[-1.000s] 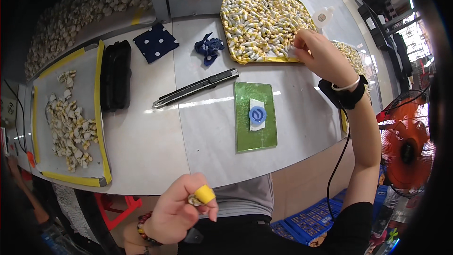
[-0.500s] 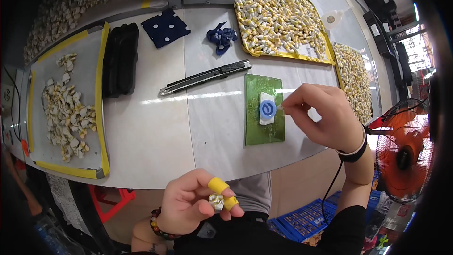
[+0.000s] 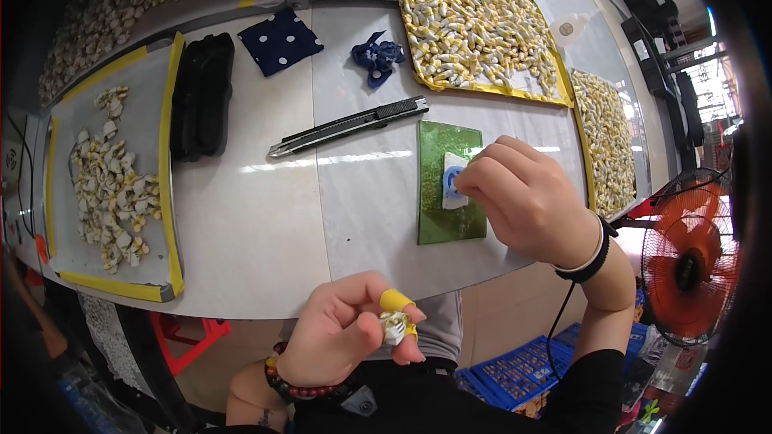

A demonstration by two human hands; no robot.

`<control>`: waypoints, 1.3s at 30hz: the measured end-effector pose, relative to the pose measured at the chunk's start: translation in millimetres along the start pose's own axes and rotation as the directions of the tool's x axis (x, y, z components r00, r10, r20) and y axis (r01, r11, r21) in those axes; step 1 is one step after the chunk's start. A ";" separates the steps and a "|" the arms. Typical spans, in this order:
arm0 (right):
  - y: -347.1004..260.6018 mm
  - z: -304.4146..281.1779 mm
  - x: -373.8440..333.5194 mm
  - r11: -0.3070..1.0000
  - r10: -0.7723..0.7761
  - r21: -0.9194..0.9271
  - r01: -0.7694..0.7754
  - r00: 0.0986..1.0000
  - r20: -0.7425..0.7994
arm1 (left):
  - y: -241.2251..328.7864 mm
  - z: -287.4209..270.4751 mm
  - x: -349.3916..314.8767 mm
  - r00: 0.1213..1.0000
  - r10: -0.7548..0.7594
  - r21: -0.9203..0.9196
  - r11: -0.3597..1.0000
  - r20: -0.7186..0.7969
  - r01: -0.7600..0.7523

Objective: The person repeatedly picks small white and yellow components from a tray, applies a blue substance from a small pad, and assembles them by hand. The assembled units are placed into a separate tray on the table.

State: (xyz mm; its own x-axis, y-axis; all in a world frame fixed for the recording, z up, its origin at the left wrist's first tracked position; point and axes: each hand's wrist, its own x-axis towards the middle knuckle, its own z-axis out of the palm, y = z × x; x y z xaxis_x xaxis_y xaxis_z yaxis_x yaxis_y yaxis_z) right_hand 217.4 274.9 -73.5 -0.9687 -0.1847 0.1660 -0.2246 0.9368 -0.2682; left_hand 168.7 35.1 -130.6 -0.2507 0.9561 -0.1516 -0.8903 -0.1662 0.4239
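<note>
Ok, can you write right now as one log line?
left hand: pinching small whitish piece | right hand: fingers at blue disc | blue disc: on white pad over green mat | knife: lying on table

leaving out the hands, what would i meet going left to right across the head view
Yellow-edged tray, black carton, dotted cloth, crumpled blue cloth, green board, white bottle, orange fan.

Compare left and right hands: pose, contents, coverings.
Left hand pinches a white-and-yellow piece; right hand has its fingertips at the blue ring, contents hidden. Left hand is at the near edge of the table; right hand is over the green mat, back up. Left hand wears yellow finger covers; right hand shows none. Both have curled fingers.
</note>
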 end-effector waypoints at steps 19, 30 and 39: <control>-30.2 -3.2 6.7 0.792 -0.304 0.448 0.414 0.905 -0.298 | 3.7 12.4 15.3 0.940 -0.323 -0.272 0.900 0.110 0.341; -27.8 -1.6 -0.4 0.771 -0.274 0.514 0.375 0.925 -0.263 | 3.7 16.3 18.3 0.948 -0.307 -0.212 0.924 0.078 0.317; -9.0 -54.9 -44.2 0.984 0.172 0.120 -0.129 0.849 -0.499 | 6.5 10.5 13.5 1.000 0.010 0.141 0.990 -0.003 -0.009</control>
State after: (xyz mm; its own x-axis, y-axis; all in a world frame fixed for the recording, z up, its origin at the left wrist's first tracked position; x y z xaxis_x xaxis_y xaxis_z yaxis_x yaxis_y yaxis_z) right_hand 268.0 290.9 -26.4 -0.8085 0.1529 0.5682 -0.1085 0.9103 -0.3995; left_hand 163.6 49.5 -120.5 -0.2605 0.9538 -0.1498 -0.8253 -0.1394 0.5473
